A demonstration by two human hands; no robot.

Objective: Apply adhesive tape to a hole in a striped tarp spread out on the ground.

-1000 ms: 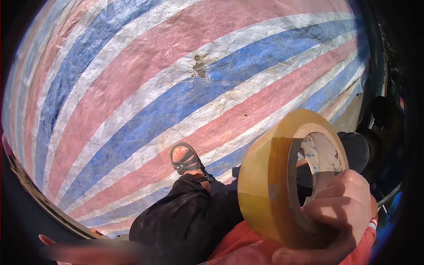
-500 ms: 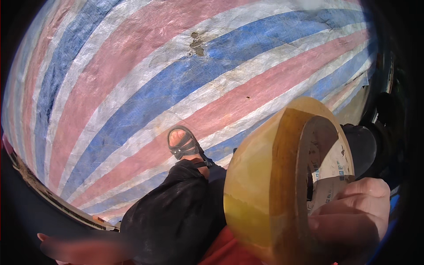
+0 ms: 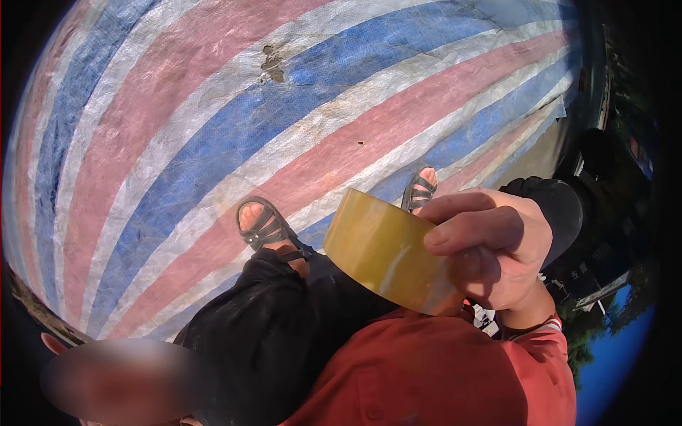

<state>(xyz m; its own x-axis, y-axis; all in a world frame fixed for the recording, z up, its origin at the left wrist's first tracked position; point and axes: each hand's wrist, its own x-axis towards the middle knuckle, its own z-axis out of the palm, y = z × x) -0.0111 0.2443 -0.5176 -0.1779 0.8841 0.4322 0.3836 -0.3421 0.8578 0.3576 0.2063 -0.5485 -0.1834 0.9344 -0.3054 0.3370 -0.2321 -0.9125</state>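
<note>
My right hand (image 3: pixel 490 248) is closed around a wide roll of yellowish-brown tape (image 3: pixel 383 255), held in front of my chest with its outer face toward the camera. My fingers wrap over the roll's right edge, and its core is hidden. At the lower left a blurred pinkish patch (image 3: pixel 114 376) with a fingertip-like end seems to be my left hand; its fingers cannot be made out. Below me are my black trousers (image 3: pixel 270 334), red shirt (image 3: pixel 440 376) and both sandalled feet (image 3: pixel 266 227), the right one (image 3: pixel 423 188) just beyond the roll.
I stand on a large woven tarp (image 3: pixel 213 128) striped blue, pink and white, with a small dirty torn spot (image 3: pixel 271 65) farther off. The tarp's edge and bare ground lie at the right (image 3: pixel 547 149). Dark objects sit beyond it at the far right.
The tape roll has turned from showing its open core to showing its outer face. My right hand has risen and shifted over the roll. My feet have moved on the tarp.
</note>
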